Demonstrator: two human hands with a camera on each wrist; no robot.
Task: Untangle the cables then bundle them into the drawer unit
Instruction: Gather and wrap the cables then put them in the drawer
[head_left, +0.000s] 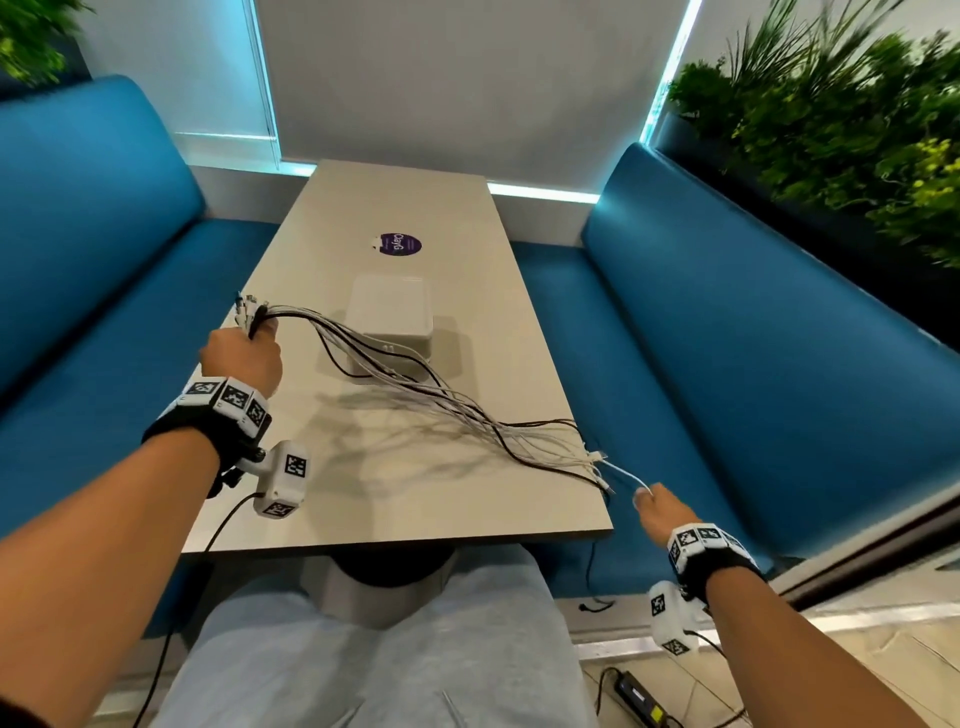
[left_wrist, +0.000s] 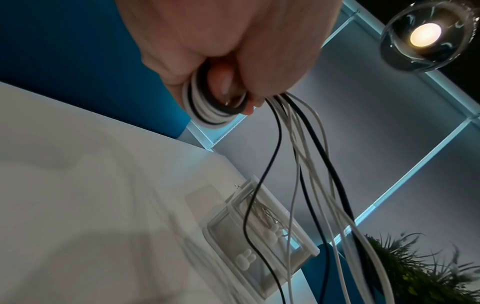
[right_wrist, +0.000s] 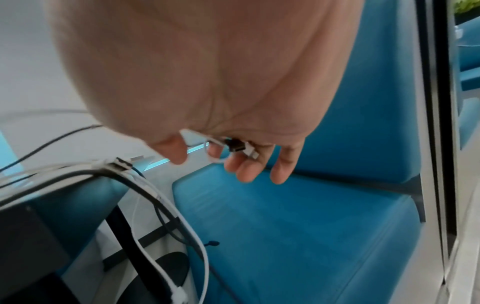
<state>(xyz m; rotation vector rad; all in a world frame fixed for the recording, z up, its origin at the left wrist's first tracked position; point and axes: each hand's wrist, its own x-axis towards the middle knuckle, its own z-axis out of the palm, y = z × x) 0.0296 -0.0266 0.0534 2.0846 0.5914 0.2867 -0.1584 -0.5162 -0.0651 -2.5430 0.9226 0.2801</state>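
Gripping tight, your left hand (head_left: 244, 353) has its fingers (left_wrist: 182, 61) curled round one end of the bundle of white and black cables (head_left: 441, 400), plugs poking up above the fist. Out on the other side, your right hand (head_left: 655, 512) pinches a thin white cable end (head_left: 623, 474) just past the table's near right corner, with small plugs (right_wrist: 241, 147) tucked under its fingers (right_wrist: 246, 170). Between them the strands sag across the pale grey tabletop (head_left: 395, 499) and fan out near the edge. The white translucent plastic drawer unit (head_left: 390, 322) sits mid-table, just behind the cables, with a round purple sticker (head_left: 399, 244) beyond it.
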